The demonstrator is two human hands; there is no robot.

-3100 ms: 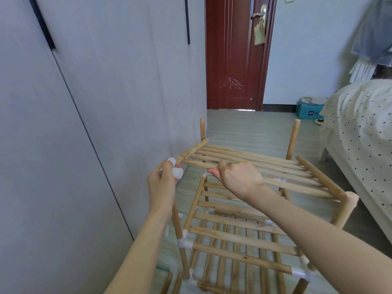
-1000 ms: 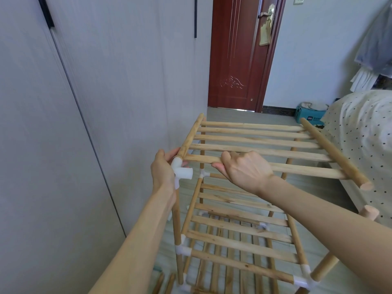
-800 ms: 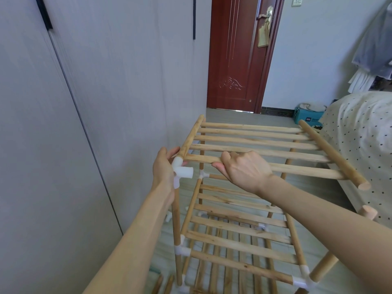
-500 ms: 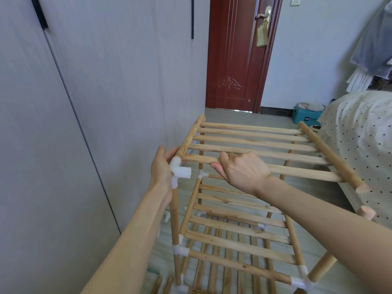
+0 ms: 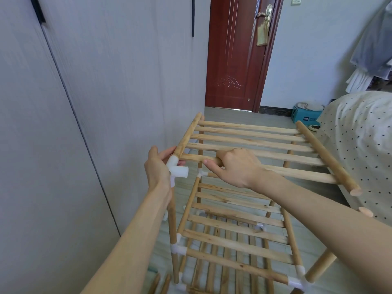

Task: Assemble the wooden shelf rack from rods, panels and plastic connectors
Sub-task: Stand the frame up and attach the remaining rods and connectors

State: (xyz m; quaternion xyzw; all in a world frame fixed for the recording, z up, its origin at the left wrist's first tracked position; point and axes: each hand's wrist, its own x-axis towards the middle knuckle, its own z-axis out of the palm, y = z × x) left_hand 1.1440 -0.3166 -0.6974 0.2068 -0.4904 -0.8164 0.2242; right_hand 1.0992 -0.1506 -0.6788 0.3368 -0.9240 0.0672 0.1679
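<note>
A partly built wooden rack stands on the floor with slatted shelves joined by white plastic connectors. A loose slatted top panel is held level above it. My left hand grips the white connector on top of the near left upright rod, where the panel's left rail end enters it. My right hand curls round the panel's nearest slat. The panel's right rail ends free, above the bare top of the near right upright.
A grey wardrobe wall runs close along the left. A bed with a dotted cover is on the right. A red door and a blue box lie ahead. Spare rods lie on the floor below.
Since three seconds ago the top panel has been raised level with its left rail end at the connector. Over the last second both hands keep their grips with almost no movement.
</note>
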